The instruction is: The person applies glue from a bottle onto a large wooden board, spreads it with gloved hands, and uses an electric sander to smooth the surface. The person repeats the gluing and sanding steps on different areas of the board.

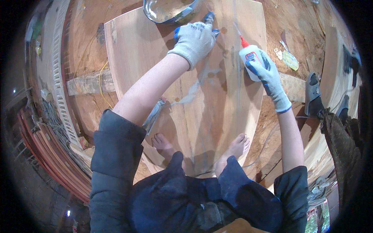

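Note:
My right hand (268,75), in a pale glove with blue-coated fingers, is wrapped round a white glue bottle (248,54). Its red cap and thin clear nozzle point away from me, over the right part of a broad wooden board (159,77). My left hand (196,39), gloved the same way, is at the far part of the board. Its index finger stretches forward and the thumb stands apart; nothing shows in the fingers. Just beyond it sits a rounded dark-rimmed bowl (176,17) with brownish material inside. Pale smears and dark round spots mark the wood.
My bare feet (163,141) stand on the board's near end. By my left forearm lies a flat shiny strip (153,114). A wooden beam (89,83) runs under the board. A yellow-green packet (290,61) and a grey shoe (312,93) are at right, long reddish strips (58,159) at left.

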Demonstrator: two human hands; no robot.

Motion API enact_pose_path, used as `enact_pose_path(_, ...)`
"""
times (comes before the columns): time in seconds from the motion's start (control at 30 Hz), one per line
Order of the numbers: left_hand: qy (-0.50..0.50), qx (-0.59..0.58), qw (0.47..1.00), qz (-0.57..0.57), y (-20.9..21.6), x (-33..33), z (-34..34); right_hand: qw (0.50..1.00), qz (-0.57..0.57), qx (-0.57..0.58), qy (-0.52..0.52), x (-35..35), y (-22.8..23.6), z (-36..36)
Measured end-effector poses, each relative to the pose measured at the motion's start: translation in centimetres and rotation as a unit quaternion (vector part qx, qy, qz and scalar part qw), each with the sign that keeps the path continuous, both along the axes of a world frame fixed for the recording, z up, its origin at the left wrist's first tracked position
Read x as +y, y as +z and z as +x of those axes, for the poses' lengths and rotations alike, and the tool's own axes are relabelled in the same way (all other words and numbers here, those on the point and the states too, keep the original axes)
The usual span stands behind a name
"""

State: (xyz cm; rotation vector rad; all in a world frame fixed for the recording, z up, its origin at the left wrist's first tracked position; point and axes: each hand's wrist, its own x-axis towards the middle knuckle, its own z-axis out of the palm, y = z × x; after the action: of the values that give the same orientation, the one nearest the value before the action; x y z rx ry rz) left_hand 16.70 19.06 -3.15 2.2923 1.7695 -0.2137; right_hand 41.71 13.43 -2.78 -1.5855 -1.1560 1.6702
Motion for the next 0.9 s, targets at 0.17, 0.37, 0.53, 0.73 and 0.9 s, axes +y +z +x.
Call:
enact_pose_path(0.17, 0.044, -0.004, 0.999, -0.015, 0.2, -2.5, -0.7, 0.997, 0.013, -0.047, 0.061, 1.6, -0.4, 0.0)
enact_pose_path(0.37, 0.067, -0.016, 0.996, -0.048, 0.1, -3.3, -1.2, 0.994, 0.001, -0.075, 0.082, 3.3, -0.7, -0.4)
enact_pose_path(0.53, 0.069, -0.009, 0.996, -0.06, 0.1, -2.7, -1.2, 0.986, -0.057, -0.098, 0.121, 4.9, 0.3, -0.9)
enact_pose_path(0.73, 0.072, 0.001, 0.995, -0.066, 0.0, -2.7, -1.1, 0.987, -0.029, -0.118, 0.101, 5.2, 0.8, -1.6)
enact_pose_path(0.9, 0.064, 0.007, 0.996, -0.063, 0.0, -2.8, -1.1, 0.986, -0.051, -0.112, 0.114, 5.6, 1.0, -1.8)
